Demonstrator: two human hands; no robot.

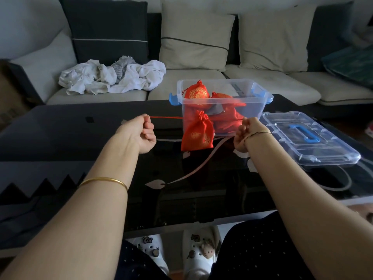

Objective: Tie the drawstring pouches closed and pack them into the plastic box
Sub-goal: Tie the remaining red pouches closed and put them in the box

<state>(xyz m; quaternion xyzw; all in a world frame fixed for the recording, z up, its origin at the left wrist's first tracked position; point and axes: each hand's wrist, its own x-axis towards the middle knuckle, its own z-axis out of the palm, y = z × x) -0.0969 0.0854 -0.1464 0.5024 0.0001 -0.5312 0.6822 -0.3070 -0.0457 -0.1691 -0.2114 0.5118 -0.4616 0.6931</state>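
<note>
A red drawstring pouch (pixel 197 134) with gold patterns hangs just above the black glass table (pixel 80 138), its neck gathered tight. Its red drawstring (pixel 167 117) stretches out to both sides. My left hand (pixel 141 134) pinches the left end of the string, pulled out to the left. My right hand (pixel 245 134) grips the right end, close to the pouch. Right behind the pouch stands the clear plastic box (pixel 256 104) with blue latches, holding several red pouches (pixel 196 93).
The box's clear lid (pixel 306 138) with a blue handle lies flat on the table to the right of my right hand. A sofa with cushions and a heap of white cloth (pixel 113 77) runs behind the table. My knees and white shoes show below the table edge.
</note>
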